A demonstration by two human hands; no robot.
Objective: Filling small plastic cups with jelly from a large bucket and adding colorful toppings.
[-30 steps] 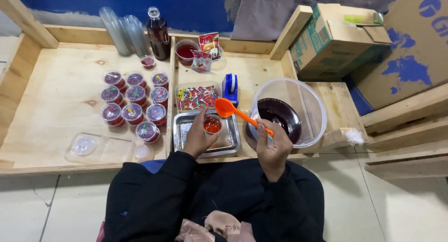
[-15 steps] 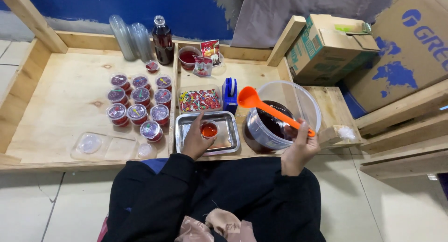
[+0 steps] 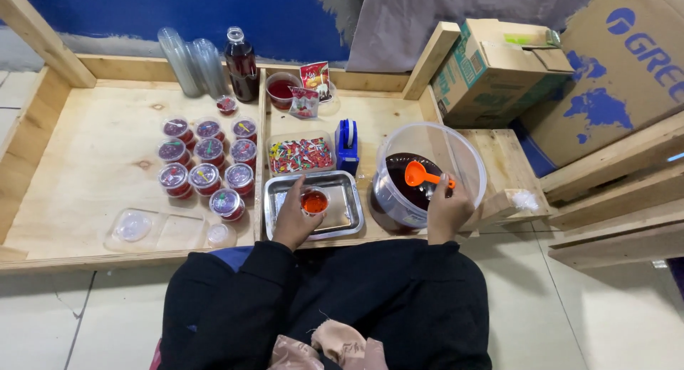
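My left hand (image 3: 296, 219) has its grip closed around a small clear cup (image 3: 314, 201) of red liquid, holding it upright over the metal tray (image 3: 349, 213) on the worktop (image 3: 85, 170). My right hand (image 3: 445, 212) is closed on the handle of the orange scoop (image 3: 422, 175), whose bowl sits down inside the big clear bucket (image 3: 467, 156), just above the dark red liquid (image 3: 399, 181) — I cannot tell whether it touches the surface.

What worries me is the gap between bucket and cup. The bucket's rim stands higher than the cup, so a full scoop lifted over it could drip on the tray's edge or the bare wood if I tilt it early. The cup's mouth is narrow beside the scoop, so a fast pour would likely run over my fingers. It already looks well filled, so more could overflow.

Just beyond the tray lies a shallow tub of coloured sweets (image 3: 300, 155), open on top, and a blue tape dispenser (image 3: 347, 143) — a splash could reach either. The filled, lidded cups (image 3: 206, 167) stand to my left, well apart from the bucket.
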